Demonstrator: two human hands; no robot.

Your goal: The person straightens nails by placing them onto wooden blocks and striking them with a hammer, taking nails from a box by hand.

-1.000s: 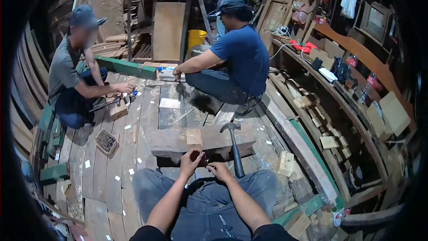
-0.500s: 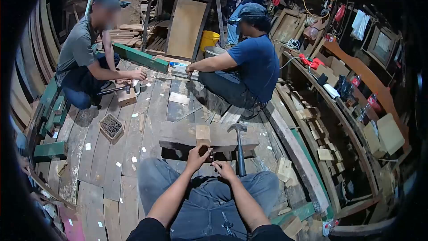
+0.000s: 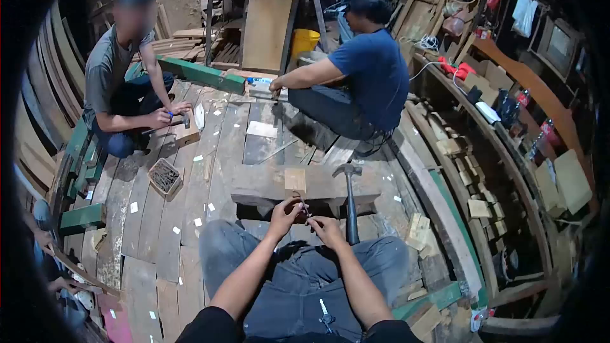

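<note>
My left hand is closed in a pinch on a small thin dark piece, perhaps a strip or wire; its exact kind is too small to make out. The fingers of my right hand pinch the lower end of the same piece. Both hands are above my lap, just in front of a thick wooden beam. A small pale wood block rests on that beam. To the right of my hands, a claw hammer leans with its head on the beam and its dark handle towards me.
A box of nails sits on the plank floor to the left. Two people work on the floor ahead. Wood offcuts and a long timber lie at right. A yellow bucket stands behind.
My view has shifted slightly. The thin piece now shows more clearly between my raised fingers. The person at left has moved their hands, and a blue item shows in them.
</note>
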